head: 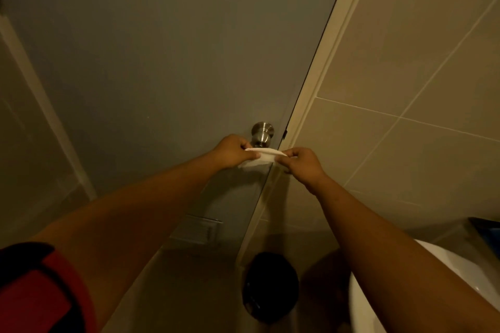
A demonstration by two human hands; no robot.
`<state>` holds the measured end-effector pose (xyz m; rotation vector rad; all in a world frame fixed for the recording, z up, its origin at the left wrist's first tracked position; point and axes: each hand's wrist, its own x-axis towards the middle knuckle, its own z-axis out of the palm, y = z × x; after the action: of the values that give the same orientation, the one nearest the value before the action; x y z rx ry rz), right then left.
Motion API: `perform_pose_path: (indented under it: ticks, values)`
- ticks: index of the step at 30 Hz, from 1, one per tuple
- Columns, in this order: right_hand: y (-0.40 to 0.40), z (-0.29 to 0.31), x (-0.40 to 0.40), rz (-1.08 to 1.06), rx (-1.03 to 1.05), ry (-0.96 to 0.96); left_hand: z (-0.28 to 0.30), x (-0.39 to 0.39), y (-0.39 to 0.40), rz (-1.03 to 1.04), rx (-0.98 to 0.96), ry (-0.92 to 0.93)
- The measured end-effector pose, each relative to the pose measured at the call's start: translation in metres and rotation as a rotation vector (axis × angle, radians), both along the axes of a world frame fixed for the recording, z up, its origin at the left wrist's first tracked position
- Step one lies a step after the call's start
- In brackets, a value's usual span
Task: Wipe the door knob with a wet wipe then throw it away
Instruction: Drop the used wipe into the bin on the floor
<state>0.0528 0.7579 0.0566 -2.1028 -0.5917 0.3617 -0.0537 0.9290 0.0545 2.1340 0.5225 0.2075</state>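
Stretching wet wipe (pixel 260 157) between both hands below door knob (pixel 262 134)

Knob (pixel 262 134): brushed metal, satin sheen. Wipe (pixel 260 157): soft white cloth-like sheet. Door (pixel 162 62): smooth matt paint. Wall tiles (pixel 405 62): smooth, faint gloss. Basin (pixel 362 303): glossy white.

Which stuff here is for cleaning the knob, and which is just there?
For the job: knob, wipe held by left hand and right hand, dark bin.
Just there: sink, wall tiles, door vent.
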Motion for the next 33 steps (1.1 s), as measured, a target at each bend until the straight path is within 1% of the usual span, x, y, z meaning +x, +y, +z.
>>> perform_pose_path:
  ticks: [2, 4, 8, 11, 13, 17, 21, 24, 26, 30, 33]
  values:
    - [-0.006, 0.003, -0.015, -0.054, 0.123, 0.174, 0.004, -0.005, -0.002, -0.024, -0.031, -0.009]
    - [-0.015, 0.005, -0.031, -0.099, 0.205, 0.276, 0.008, -0.006, -0.006, -0.048, -0.063, -0.029]
    - [-0.046, 0.006, -0.05, -0.264, 0.321, 0.34, 0.014, -0.005, -0.03, -0.127, -0.243, -0.066]
    - [-0.077, 0.009, -0.061, -0.368, 0.366, 0.33, 0.011, 0.0, -0.056, -0.197, -0.308, -0.032]
    - [-0.1, 0.007, -0.067, -0.424, 0.365, 0.315, 0.005, 0.004, -0.074, -0.239, -0.328, -0.006]
    - [-0.139, 0.001, -0.076, -0.52, 0.3, 0.254, -0.003, 0.005, -0.107, -0.295, -0.324, -0.006]
    - [-0.161, -0.009, -0.079, -0.572, 0.259, 0.218, -0.004, 0.009, -0.126, -0.301, -0.315, 0.0]
    - [-0.166, -0.016, -0.075, -0.599, 0.266, 0.205, -0.004, 0.017, -0.133, -0.283, -0.334, -0.004]
    - [-0.166, -0.019, -0.07, -0.609, 0.267, 0.235, -0.008, 0.025, -0.136, -0.271, -0.353, 0.005]
    - [-0.165, -0.033, -0.055, -0.626, 0.303, 0.375, -0.023, 0.039, -0.139, -0.235, -0.381, 0.058]
    - [-0.164, -0.057, -0.039, -0.651, 0.283, 0.468, -0.049, 0.052, -0.14, -0.183, -0.372, 0.122]
